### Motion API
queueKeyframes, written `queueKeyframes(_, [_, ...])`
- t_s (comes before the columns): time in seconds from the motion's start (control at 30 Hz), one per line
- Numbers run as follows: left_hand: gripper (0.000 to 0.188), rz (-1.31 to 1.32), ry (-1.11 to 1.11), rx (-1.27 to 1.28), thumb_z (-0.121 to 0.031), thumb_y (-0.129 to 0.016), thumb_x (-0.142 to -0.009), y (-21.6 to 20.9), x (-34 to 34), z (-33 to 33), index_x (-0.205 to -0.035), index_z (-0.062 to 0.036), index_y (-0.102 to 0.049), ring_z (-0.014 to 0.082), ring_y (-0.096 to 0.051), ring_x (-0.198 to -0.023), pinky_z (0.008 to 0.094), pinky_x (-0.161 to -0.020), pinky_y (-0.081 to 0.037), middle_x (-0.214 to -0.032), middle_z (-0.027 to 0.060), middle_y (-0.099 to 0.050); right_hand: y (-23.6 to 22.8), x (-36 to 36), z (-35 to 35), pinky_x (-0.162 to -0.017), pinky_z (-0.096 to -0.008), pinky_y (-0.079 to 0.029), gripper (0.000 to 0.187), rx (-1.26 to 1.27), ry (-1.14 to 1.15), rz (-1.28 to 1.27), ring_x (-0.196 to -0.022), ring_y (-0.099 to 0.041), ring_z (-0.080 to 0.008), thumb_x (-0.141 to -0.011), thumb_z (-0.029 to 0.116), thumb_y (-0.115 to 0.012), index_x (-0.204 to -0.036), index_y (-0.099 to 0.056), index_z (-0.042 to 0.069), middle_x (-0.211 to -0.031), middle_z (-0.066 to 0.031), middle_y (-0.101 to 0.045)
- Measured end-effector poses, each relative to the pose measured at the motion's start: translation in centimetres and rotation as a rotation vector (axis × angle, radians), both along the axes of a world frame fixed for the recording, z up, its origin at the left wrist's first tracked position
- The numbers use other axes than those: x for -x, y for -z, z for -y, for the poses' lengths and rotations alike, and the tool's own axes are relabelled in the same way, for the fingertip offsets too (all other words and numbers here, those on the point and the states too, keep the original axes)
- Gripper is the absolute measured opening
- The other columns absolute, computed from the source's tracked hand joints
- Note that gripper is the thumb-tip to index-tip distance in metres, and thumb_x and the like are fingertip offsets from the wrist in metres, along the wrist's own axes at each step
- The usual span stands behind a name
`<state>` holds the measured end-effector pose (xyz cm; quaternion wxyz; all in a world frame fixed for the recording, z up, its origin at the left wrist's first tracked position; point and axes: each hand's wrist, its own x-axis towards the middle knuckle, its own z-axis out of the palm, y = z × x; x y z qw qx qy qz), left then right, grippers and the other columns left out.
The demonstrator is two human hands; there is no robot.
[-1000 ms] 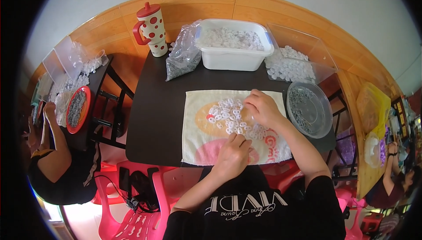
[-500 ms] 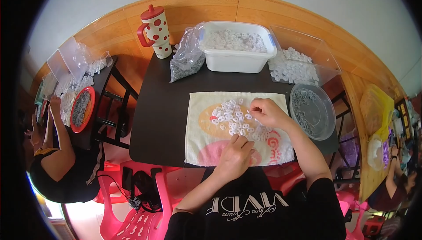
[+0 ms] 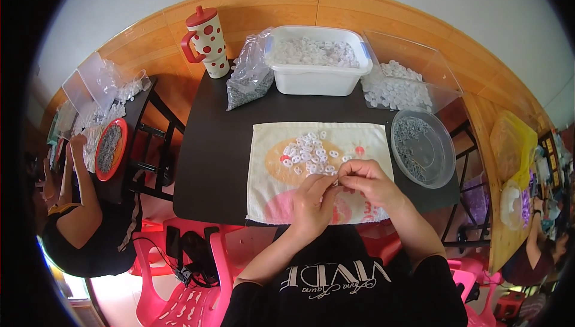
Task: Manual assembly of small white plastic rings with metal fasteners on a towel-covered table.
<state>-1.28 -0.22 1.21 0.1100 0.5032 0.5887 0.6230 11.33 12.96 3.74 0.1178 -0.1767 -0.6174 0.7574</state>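
Note:
Over the front part of a cream towel (image 3: 263,174) with coloured prints, my left hand (image 3: 312,201) and my right hand (image 3: 368,184) meet fingertip to fingertip. Both are closed in a pinch. Whatever sits between the fingertips is too small and hidden to name. Just beyond them lies a loose pile of small white plastic pieces (image 3: 308,150) with two holes each. A few lie apart from the pile, close to my right fingers.
At the back stand a spotted tumbler (image 3: 209,42), a bag of grey bits (image 3: 248,81), a white tub (image 3: 320,81) of white pieces and a clear box (image 3: 398,90). A round tub (image 3: 423,153) of small metal parts is at right. Other people work at both sides.
My hands have come together, the right one moving nearer to me and the left one turning toward it. The white pieces that lay by my right wrist are now mostly hidden.

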Motion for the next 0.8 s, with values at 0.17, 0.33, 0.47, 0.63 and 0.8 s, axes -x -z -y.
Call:
queueKeyframes(0.17, [0.014,0.379,0.119,0.065,0.006,-0.069,-0.086,2.2,-0.1,0.4,-0.100,0.0013,-0.069,0.0096,-0.062,-0.071,0.0228,-0.060,-0.049,-0.085,0.0059,-0.067,-1.0,-2.0,0.1,-0.065,-0.0208,-0.044,0.002,-0.274,0.064,0.037,-0.071,-0.055,-0.0058,-0.092,0.001,-0.062,-0.091,-0.063,0.001,-0.082,0.0003,-0.062])
queueKeyframes(0.33, [0.012,0.651,0.152,0.096,0.004,-0.067,-0.090,1.6,-0.1,0.6,-0.101,0.0014,-0.070,0.0082,-0.062,-0.070,0.0201,-0.058,-0.047,-0.083,0.0047,-0.068,-3.2,-6.7,-4.0,-0.061,-0.0257,-0.045,0.009,-1.148,0.498,0.102,-0.072,-0.059,-0.0160,-0.084,-0.007,-0.064,-0.090,-0.063,0.000,-0.083,-0.0081,-0.059])
queueKeyframes(0.47, [0.016,0.695,0.219,0.126,0.002,-0.067,-0.090,1.4,-0.8,0.5,-0.106,-0.0020,-0.070,0.0069,-0.062,-0.071,0.0207,-0.060,-0.049,-0.086,0.0036,-0.069,-3.4,-12.1,-9.4,-0.061,-0.0287,-0.047,0.011,-1.372,0.690,0.343,-0.072,-0.062,-0.0199,-0.082,-0.008,-0.065,-0.090,-0.064,0.000,-0.084,-0.0102,-0.062])
queueKeyframes(0.63, [0.017,0.748,0.311,0.153,0.005,-0.066,-0.090,1.7,-2.2,-0.1,-0.107,0.0022,-0.070,0.0104,-0.065,-0.071,0.0207,-0.059,-0.050,-0.085,0.0071,-0.070,-1.0,-14.8,-10.8,-0.065,-0.0333,-0.050,0.014,-1.166,0.516,0.407,-0.075,-0.066,-0.0244,-0.080,-0.007,-0.066,-0.092,-0.066,0.000,-0.082,-0.0120,-0.066])
queueKeyframes(0.8, [0.017,0.749,0.339,0.150,0.006,-0.065,-0.091,2.1,-3.3,-0.5,-0.106,0.0018,-0.070,0.0104,-0.065,-0.071,0.0211,-0.059,-0.051,-0.086,0.0083,-0.071,0.2,-13.2,-11.4,-0.072,-0.0412,-0.052,0.014,-1.339,0.507,0.508,-0.083,-0.065,-0.0361,-0.078,-0.005,-0.065,-0.090,-0.065,0.001,-0.089,-0.0154,-0.067])
